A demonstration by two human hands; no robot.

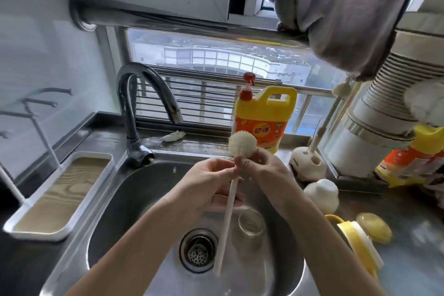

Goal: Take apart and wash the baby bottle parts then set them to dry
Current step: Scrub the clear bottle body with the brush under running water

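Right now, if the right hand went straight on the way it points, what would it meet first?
Probably the left hand, whose fingers sit just across the brush stem that the right hand pinches; depth unclear.

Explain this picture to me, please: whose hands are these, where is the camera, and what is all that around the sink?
There is no machine here. A person wears a camera on the head, and it looks down at their own two hands over a steel sink. The left hand and the right hand both hold a long white bottle brush, bristle head upward. A clear glass bottle sits in the sink beside the drain. Yellow bottle parts lie on the counter to the right. A yellow soap jug stands behind the sink.
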